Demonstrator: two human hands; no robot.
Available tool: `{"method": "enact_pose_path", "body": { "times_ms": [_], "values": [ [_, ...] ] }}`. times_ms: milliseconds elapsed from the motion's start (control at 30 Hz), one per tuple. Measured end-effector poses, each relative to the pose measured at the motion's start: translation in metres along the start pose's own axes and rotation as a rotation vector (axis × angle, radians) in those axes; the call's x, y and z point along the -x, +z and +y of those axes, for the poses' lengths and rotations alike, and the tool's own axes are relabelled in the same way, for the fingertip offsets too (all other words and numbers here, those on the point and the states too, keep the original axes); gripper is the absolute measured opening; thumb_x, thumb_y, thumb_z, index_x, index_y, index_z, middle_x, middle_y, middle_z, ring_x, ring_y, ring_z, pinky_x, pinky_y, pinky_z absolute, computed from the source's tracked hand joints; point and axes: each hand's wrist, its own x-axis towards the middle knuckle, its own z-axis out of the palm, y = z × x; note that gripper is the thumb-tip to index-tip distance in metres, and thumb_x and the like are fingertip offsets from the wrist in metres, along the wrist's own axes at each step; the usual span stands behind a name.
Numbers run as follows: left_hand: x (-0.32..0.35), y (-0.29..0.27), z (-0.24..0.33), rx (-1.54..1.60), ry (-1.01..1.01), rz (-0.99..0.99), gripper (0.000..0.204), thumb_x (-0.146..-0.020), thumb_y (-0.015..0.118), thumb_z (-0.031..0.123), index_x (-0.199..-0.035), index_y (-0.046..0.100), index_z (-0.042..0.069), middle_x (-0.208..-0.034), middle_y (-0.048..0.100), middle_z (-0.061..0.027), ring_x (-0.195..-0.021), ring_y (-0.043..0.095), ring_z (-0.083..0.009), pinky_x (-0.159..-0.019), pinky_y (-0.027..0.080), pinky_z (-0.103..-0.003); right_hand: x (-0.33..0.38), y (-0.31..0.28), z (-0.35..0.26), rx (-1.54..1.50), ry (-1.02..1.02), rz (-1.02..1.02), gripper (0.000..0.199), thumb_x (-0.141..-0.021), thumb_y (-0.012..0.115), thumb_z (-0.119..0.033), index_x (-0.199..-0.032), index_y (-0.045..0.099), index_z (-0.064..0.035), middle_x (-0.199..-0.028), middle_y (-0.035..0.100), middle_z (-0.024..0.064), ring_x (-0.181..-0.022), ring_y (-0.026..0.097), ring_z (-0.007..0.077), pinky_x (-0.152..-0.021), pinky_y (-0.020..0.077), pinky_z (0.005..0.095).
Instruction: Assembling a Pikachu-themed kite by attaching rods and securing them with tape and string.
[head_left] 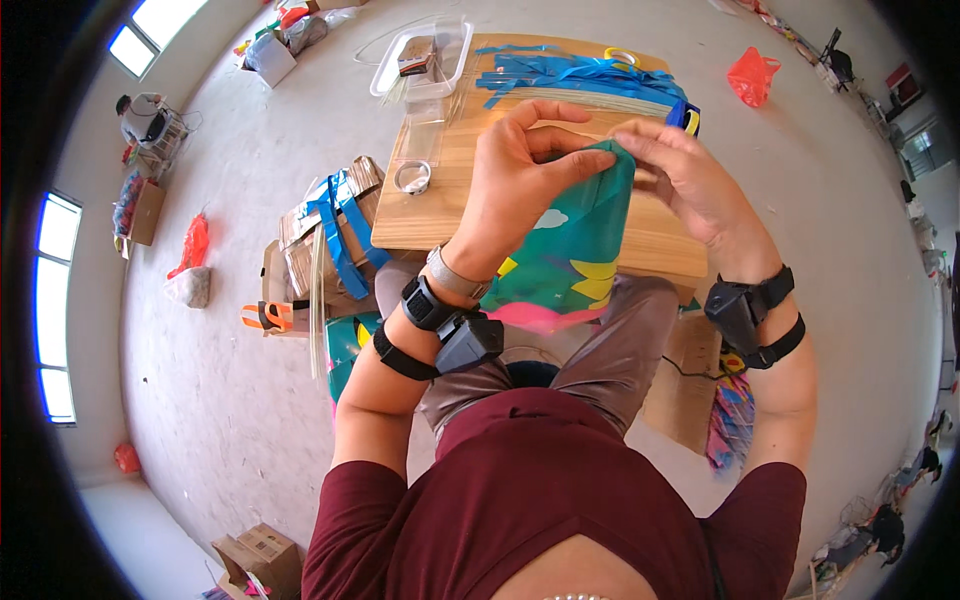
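Above wooden table (pixel 430 215): my left hand (pixel 515 175) and right hand (pixel 690 175) pinched shut on teal printed sheet (pixel 570 250) top edge. Best keep edge taut, fingertips close together, sheet hanging straight.

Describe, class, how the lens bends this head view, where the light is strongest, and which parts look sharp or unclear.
In the head view, fisheye distortion curves the wooden table edges and wraps a black rim around the frame; the windows at left are blown out white; daylight is even, shadows soft; both hands, left hand and right hand, and the teal printed bag look sharp, while things near the rim are small and unclear.
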Motion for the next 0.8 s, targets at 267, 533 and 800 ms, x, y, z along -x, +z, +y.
{"method": "enact_pose_path", "body": {
  "times_ms": [267, 533, 800],
  "values": [
    [-0.003, 0.003, 0.001, -0.094, -0.004, 0.003, 0.039, -0.085, 0.077, 0.000, -0.118, 0.058, -0.003, -0.093, 0.075, -0.0103, -0.086, 0.070, -0.0124, -0.078, 0.056, -0.023, 0.014, 0.013, -0.021, 1.065, -0.852, 0.217, 0.012, -0.090, 0.070, -0.013, -0.096, 0.071, -0.0029, -0.089, 0.068, 0.0098, -0.082, 0.066, 0.0234, -0.077, 0.0503, 0.0333],
    [-0.007, 0.005, -0.001, -0.215, 0.043, -0.004, 0.040, -0.084, 0.078, 0.003, -0.119, 0.059, -0.003, -0.094, 0.075, -0.0093, -0.086, 0.070, -0.0107, -0.078, 0.055, -0.022, 0.011, 0.017, -0.026, 1.210, -0.791, 0.231, 0.009, -0.086, 0.071, -0.008, -0.090, 0.067, -0.0014, -0.083, 0.066, 0.0164, -0.077, 0.065, 0.0308, -0.070, 0.0508, 0.0373],
    [-0.018, -0.048, -0.007, -0.797, 0.076, -0.335, 0.046, -0.079, 0.086, 0.031, -0.106, 0.069, -0.001, -0.083, 0.071, -0.0057, -0.076, 0.065, -0.0098, -0.070, 0.052, -0.025, 0.020, -0.050, -0.032, 0.995, -0.824, 0.295, 0.009, -0.093, 0.068, -0.010, -0.094, 0.067, -0.0013, -0.084, 0.068, 0.0030, -0.081, 0.063, 0.0116, -0.079, 0.0498, 0.0268]
  ]
}}
